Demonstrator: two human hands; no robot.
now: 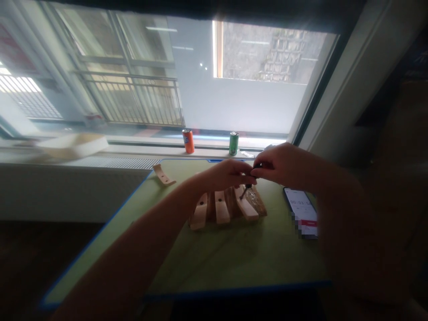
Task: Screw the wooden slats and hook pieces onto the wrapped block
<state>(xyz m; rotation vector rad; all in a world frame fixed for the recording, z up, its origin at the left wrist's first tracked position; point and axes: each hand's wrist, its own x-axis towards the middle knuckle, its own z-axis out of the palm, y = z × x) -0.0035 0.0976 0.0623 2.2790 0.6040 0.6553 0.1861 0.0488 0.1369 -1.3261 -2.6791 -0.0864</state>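
Note:
A small screwdriver (245, 191) leans over the rightmost of three pale wooden pieces (247, 207), its tip at a dark spot on that piece. My right hand (279, 161) is closed around the top of its dark handle. The fingers of my left hand (230, 171) pinch the handle lower down, close to the shaft. The pale wooden pieces lie side by side across a brown wooden board (259, 203). Dark holes or screw heads show on the middle piece (222, 209) and the left piece (199, 216). My left hand and forearm hide the board's far left part.
One loose curved wooden piece (162, 175) with two holes lies at the green table's (214, 263) far left. A phone (302, 209) showing a timer rests on the right. An orange can (188, 141), a green can (233, 143) and a pale container (72, 145) stand on the windowsill.

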